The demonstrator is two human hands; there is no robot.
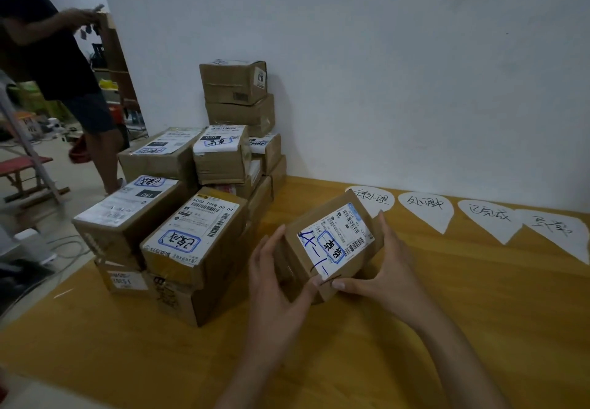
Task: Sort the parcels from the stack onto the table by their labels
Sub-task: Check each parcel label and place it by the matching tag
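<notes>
Holding the parcel point(332, 246) between your left hand point(277, 284) and right hand point(383, 271), above the near table point(415, 360) right of the stack point(191, 204), you risk misreading its label point(335, 241) and choosing the wrong far paper marker point(426, 207).

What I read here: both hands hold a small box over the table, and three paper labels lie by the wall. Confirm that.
Not quite. The head view shows four paper labels by the wall, not three. The rest stands: left hand and right hand hold the small box over the table.
</notes>
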